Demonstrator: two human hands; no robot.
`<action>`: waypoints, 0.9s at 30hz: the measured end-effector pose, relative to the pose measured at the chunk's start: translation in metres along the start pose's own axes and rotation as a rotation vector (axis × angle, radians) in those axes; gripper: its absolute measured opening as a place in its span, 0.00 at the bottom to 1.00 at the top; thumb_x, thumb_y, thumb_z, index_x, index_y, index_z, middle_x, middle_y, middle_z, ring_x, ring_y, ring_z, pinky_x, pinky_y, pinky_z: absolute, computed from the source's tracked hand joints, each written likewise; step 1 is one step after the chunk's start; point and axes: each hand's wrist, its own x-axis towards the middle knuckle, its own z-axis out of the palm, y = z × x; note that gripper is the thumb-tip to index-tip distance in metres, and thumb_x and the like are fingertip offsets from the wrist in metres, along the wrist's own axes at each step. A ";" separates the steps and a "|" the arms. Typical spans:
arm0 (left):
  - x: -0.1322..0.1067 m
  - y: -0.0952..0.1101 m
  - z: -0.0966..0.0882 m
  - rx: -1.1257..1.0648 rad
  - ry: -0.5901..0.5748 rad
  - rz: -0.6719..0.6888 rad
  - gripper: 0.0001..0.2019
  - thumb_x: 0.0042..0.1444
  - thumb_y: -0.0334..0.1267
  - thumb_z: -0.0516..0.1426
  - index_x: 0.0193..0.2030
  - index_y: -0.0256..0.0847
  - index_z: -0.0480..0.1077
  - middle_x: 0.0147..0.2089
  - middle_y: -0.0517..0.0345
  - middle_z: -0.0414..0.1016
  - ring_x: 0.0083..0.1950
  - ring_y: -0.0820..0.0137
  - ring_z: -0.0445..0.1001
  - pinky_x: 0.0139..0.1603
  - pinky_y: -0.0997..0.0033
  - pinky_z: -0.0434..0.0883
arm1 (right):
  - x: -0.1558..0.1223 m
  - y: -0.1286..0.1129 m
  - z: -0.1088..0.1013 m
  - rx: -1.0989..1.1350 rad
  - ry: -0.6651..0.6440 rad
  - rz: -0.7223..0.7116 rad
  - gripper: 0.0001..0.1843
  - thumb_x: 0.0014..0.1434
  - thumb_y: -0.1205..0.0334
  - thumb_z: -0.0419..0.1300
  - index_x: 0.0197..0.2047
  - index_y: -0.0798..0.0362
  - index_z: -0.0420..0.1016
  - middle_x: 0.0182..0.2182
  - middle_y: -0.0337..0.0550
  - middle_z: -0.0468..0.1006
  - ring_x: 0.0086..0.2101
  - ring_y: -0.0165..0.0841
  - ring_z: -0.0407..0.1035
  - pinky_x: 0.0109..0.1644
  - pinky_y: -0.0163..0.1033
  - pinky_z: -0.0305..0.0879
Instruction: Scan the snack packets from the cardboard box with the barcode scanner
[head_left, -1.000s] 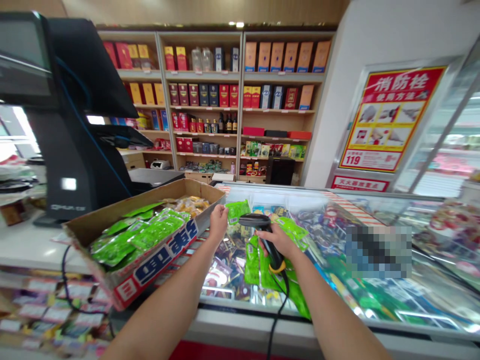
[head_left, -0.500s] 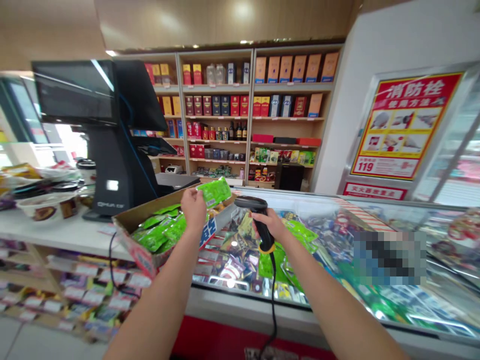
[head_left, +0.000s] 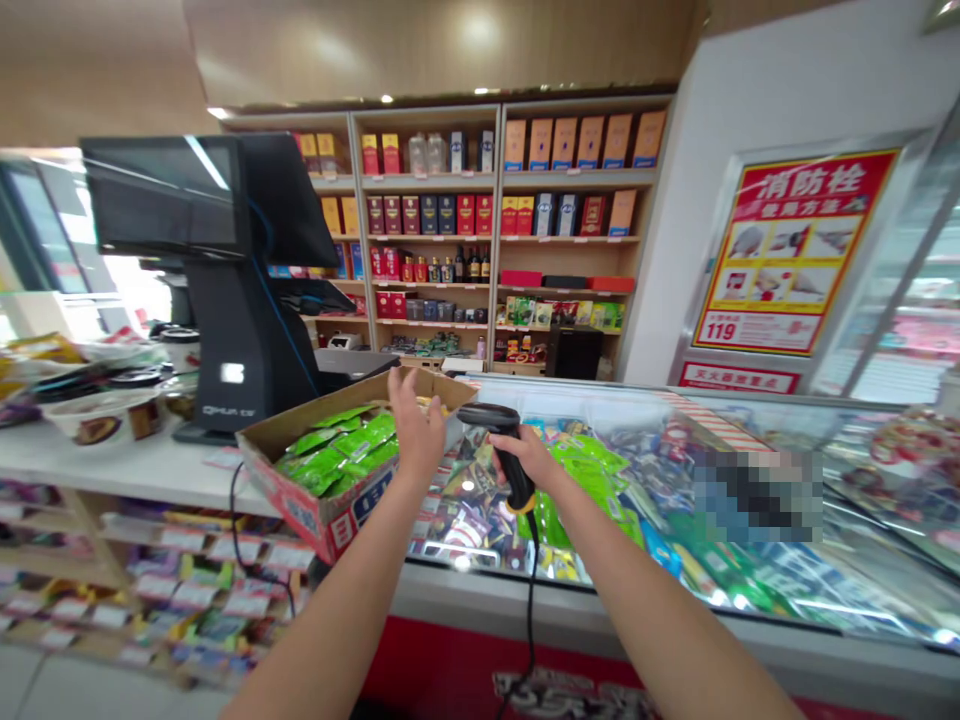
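My left hand (head_left: 415,425) hovers over the right end of a cardboard box (head_left: 330,506), fingers stretched out and holding nothing. The box is full of green snack packets (head_left: 339,458) with a few yellow ones at the back. My right hand (head_left: 525,460) is wrapped round the handle of a black barcode scanner (head_left: 495,440) with a yellow band, its head pointing left toward the box. The scanner's cable (head_left: 529,590) hangs down in front of the freezer. More green packets (head_left: 592,462) lie on the glass lid just right of my right hand.
A black checkout terminal (head_left: 217,270) stands on the white counter (head_left: 112,468) at left, with bowls and lidded cups beside it. A glass-topped chest freezer (head_left: 750,520) spans the right. Shelves of boxed goods (head_left: 480,215) fill the back wall. A red fire-hydrant poster (head_left: 791,250) hangs at right.
My left hand lifted a green packet off the freezer, carried it over the box and let it go; the hand is now open. The view tilted up and left.
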 end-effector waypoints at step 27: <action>-0.069 -0.031 0.167 -0.463 -0.685 -0.489 0.14 0.35 0.42 0.66 0.21 0.39 0.65 0.19 0.66 0.64 0.23 0.75 0.62 0.26 0.76 0.59 | -0.032 0.046 -0.132 0.173 0.334 -0.022 0.18 0.48 0.49 0.65 0.34 0.55 0.71 0.16 0.36 0.73 0.14 0.30 0.67 0.17 0.34 0.65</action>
